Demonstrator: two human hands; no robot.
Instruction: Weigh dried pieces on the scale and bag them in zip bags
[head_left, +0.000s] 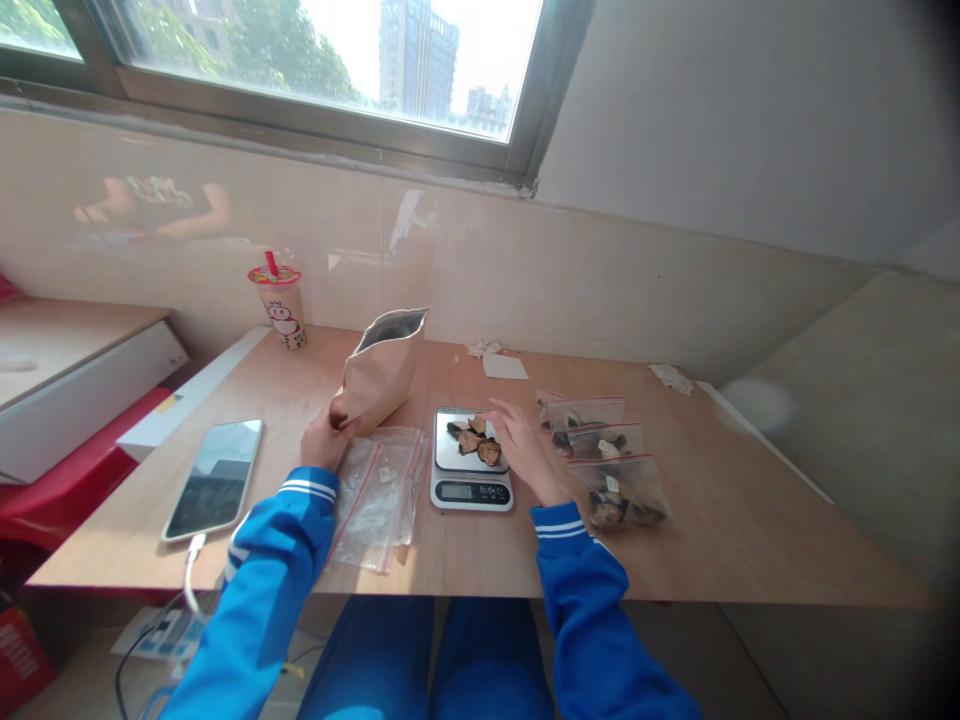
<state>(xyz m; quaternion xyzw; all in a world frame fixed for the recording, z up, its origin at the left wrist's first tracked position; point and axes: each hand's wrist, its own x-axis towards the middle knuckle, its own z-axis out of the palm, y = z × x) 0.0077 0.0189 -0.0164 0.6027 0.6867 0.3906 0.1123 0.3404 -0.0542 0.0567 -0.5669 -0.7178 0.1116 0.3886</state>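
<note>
Mushroom pcs (472, 441) x4 on scale (471, 491)

The light wooden bench (712, 530) carries a small digital kitchen scale (471, 492) near its middle, its display facing the front edge. Just to the right, three filled zip bags (600, 460) lie overlapping in a slanting row. Just left of the scale lies a flat, clear zip bag (375, 500), and behind that a brown paper pouch (382, 370) stands tilted, mouth open. Further left, a phone (214, 480) lies screen up, with a white charging cable (193, 565) at its lower end. A plastic milk tea cup (281, 310) stands at the back, near a paper square (504, 366) and crumpled tissue scraps (670, 378).
</note>
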